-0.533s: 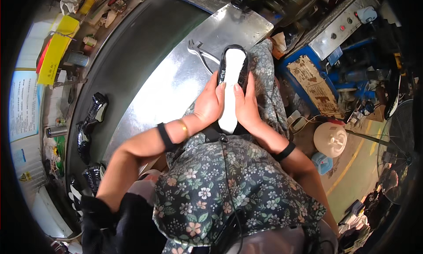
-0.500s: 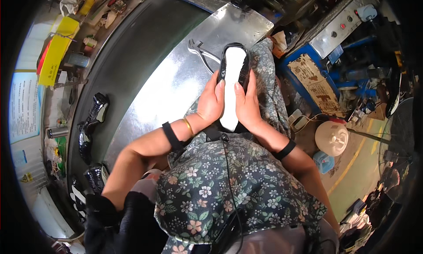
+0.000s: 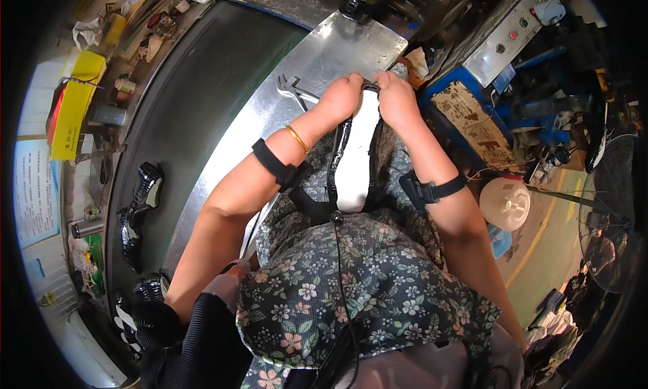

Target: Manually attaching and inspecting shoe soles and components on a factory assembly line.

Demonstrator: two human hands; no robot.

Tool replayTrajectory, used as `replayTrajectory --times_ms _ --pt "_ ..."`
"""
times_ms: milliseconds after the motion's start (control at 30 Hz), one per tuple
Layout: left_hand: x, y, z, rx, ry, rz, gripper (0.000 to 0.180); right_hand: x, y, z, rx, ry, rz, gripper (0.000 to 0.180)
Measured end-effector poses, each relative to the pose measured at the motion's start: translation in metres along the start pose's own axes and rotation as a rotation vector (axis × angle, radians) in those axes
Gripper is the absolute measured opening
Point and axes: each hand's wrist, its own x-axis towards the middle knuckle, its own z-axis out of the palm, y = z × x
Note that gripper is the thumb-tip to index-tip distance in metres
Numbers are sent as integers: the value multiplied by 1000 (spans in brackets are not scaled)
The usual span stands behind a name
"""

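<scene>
Left hand (image 3: 341,99) and right hand (image 3: 399,100) close together at the far end of the shoe (image 3: 356,161), fingers curled, pinching its black rim from either side. Fingertips mostly hidden from me behind the knuckles; I cannot tell how deep the grip goes. Shoe lies lengthwise above the lap, white face up, near end toward the waist; its underside is out of sight, so I can't say whether it rests on the flowered apron (image 3: 337,281).

Pincers (image 3: 291,89) on the metal desk (image 3: 229,143), just beside the left hand, handles partly lost behind the left forearm. Dark shoes (image 3: 148,186) on the black belt (image 3: 196,92); the lowest ones partly covered by the sleeve, hard to sort out.

Against half a second ago: both hands have shifted from the shoe's sides to its far end, baring more white face. Pincers look unmoved.
</scene>
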Motion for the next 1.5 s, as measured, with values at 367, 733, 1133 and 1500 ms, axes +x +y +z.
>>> replayTrajectory --times_ms 367,733,1133,1500 --pt "-107 -5 -35 124 -368 59 77 17 34 28 1012 -281 29 41" --pt "-142 -40 -60 -989 -230 -325 71 51 85 -110 383 37 -186 32" --pt "-181 -42 -73 976 -306 -161 53 -73 274 -475 -346 762 652 91" --pt "-72 119 83 -728 -74 537 49 -137 47 -181 166 643 -239 113"
